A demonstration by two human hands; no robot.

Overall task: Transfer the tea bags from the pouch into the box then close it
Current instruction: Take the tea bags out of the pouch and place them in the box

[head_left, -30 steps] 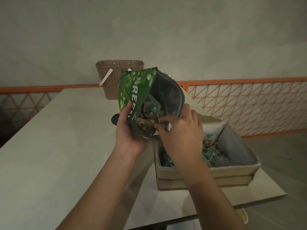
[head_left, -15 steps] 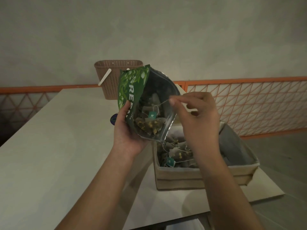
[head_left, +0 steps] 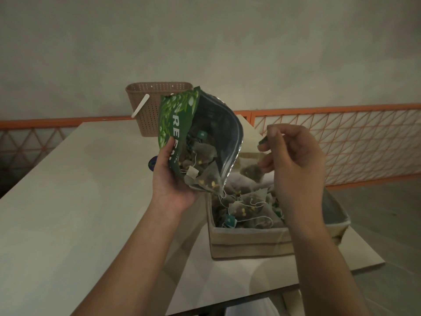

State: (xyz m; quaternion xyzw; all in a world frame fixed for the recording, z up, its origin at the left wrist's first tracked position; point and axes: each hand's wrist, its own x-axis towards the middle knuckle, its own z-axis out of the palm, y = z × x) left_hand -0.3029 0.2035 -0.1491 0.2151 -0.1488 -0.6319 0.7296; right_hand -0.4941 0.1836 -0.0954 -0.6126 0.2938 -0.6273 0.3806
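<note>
My left hand [head_left: 169,179] grips a green pouch [head_left: 180,115], held tilted with its open mouth facing right; several pyramid tea bags [head_left: 205,176] show inside it and one pokes out at the bottom. My right hand [head_left: 293,160] hovers over the open beige box [head_left: 246,240], pinching a small green tag [head_left: 263,140] by its string, with a blurred tea bag [head_left: 251,173] dangling below the fingers. The box holds several tea bags [head_left: 248,206] with white strings and green tags.
A brown perforated basket [head_left: 152,106] with a white stick stands at the table's far edge behind the pouch. A small dark round object [head_left: 152,164] lies behind my left hand. The box sits near the table's [head_left: 68,201] right edge; an orange lattice railing [head_left: 341,144] runs beyond.
My right hand has pulled a tea bag out of the pouch by its string and moved right, over the box. The left hand keeps the pouch in place.
</note>
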